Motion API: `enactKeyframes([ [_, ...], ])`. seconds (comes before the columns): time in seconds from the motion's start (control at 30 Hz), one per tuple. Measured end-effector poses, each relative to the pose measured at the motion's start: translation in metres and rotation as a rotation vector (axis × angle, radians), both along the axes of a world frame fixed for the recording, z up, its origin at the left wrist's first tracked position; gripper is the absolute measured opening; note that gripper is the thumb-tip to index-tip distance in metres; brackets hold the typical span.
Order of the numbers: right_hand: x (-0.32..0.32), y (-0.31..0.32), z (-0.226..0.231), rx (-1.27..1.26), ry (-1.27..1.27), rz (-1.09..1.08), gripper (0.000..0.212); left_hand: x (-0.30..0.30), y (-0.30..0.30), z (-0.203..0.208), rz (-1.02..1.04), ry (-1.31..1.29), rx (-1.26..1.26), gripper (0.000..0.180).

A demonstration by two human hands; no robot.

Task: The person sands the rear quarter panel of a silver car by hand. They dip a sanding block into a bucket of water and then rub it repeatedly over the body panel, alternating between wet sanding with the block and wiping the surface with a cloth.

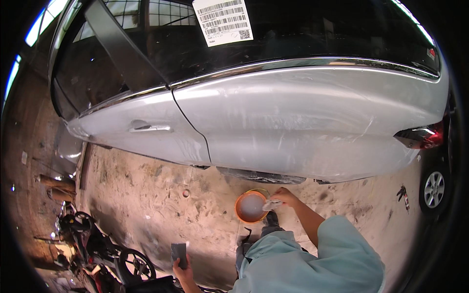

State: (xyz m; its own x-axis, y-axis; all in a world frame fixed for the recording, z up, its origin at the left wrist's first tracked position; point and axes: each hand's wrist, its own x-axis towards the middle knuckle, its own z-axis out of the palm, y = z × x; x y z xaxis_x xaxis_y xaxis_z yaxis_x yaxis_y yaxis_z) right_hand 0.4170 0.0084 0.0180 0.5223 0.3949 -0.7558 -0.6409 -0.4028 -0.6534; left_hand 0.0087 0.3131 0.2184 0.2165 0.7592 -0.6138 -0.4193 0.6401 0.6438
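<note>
My left hand point(183, 269) is closed on a dark grey rectangular sheet of sandpaper point(179, 252), held low at the left, away from the car. To the right, my right hand point(287, 196) grips a crumpled whitish rag point(271, 205). The rag hangs at the right rim of an orange bucket point(238, 211), which stands on the floor with cloudy greyish liquid inside. Beyond the bucket is the silver car point(293, 122), its rear side panel dull with whitish streaks and smears.
A label sheet point(223, 22) is on the car's dark window. A motorcycle point(97, 249) stands at the lower left. On the concrete floor lie a small ring-shaped roll point(185, 193) and, at the right, a caulking-gun-like tool point(404, 198) near another vehicle's wheel point(434, 189).
</note>
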Motion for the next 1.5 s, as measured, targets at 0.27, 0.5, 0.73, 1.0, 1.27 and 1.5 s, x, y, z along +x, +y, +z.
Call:
enactKeyframes([
  [0.27,-0.049,-0.167,-0.027,-0.689,0.035,-0.197,0.03,-0.089,0.122,-0.132,-0.068,0.188,-0.252,0.038],
  [0.5,-0.142,-0.164,-0.023,-0.681,-0.073,-0.629,0.032,0.019,0.216,-0.166,-0.847,0.693,-0.086,0.055],
  [0.73,-0.222,-0.033,-0.047,-0.406,-0.059,-0.732,0.034,0.145,0.241,-0.252,-2.144,1.027,0.269,0.039],
  [1.0,-0.315,0.044,-0.281,-0.614,-0.863,-0.025,0.02,0.226,0.073,-0.377,-2.789,0.579,0.85,0.055],
  [1.27,-0.263,0.142,-0.448,-0.528,-0.399,-0.418,0.024,0.254,-0.033,-0.542,-2.605,0.302,1.699,0.062],
  [1.5,-0.243,0.154,-0.508,-0.507,-0.263,-0.46,0.046,0.235,-0.033,-0.702,-2.315,0.384,2.268,0.053],
])
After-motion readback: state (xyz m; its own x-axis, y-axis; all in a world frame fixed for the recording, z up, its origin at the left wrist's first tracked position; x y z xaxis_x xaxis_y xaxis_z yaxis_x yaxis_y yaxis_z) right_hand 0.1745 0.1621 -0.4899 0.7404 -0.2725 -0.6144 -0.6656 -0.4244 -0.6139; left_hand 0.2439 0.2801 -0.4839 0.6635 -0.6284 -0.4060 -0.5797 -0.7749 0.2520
